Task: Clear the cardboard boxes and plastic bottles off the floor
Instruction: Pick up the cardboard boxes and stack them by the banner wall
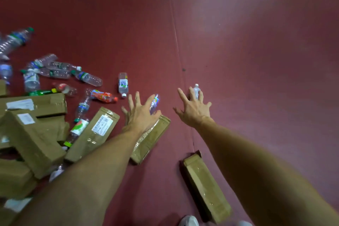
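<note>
Both hands reach forward with fingers spread straight, gripping nothing. The left hand hovers over the far end of a taped brown cardboard box. A small clear plastic bottle with a colourful label, blurred, shows between its index finger and thumb; whether they touch I cannot tell. The right hand is just short of a small clear white-capped bottle, seen between its middle and ring fingers, just beside a floor seam. A long flat cardboard box lies near the right forearm. Heaped boxes and bottles crowd the left; broad dark red floor stretches ahead and right.
</note>
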